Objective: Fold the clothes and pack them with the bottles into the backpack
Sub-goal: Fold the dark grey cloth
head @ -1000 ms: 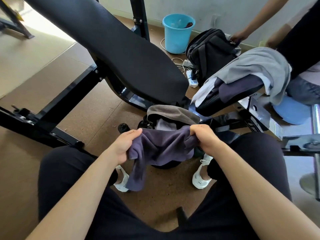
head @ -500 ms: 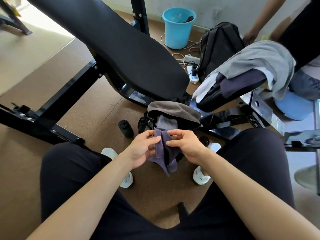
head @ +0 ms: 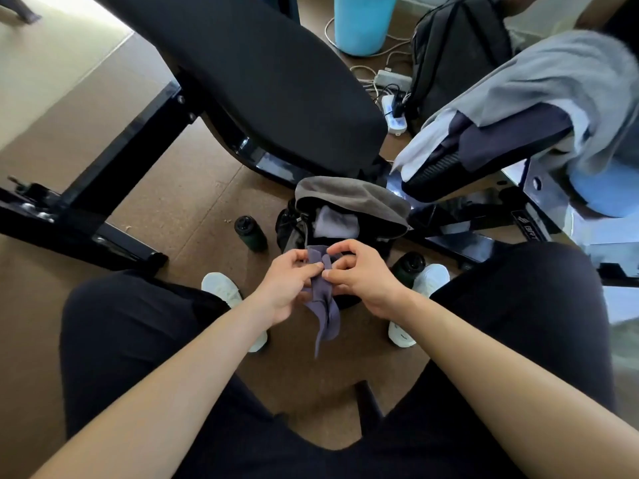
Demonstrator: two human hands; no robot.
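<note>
A purple cloth [head: 325,305] hangs folded into a narrow strip between my knees. My left hand [head: 288,285] and my right hand [head: 359,274] both pinch its top, fingers close together. Just beyond them an open grey-topped backpack [head: 349,198] stands on the floor with a pale folded garment [head: 337,223] inside. One dark bottle [head: 250,233] stands left of the backpack, another dark bottle [head: 409,266] right of it by my shoe. More clothes [head: 553,84], grey, white and dark, lie piled on a bench seat at the right.
A black weight bench pad [head: 262,70] slants across the top, its frame [head: 86,188] at the left. A second black backpack [head: 456,50], a blue bucket [head: 363,22] and a power strip [head: 392,112] with cables lie behind. My white shoes [head: 223,288] flank the bag.
The cloth was spread wide between my hands a second ago. My hands came together, doubling it into a narrow hanging strip, and now pinch it close to each other.
</note>
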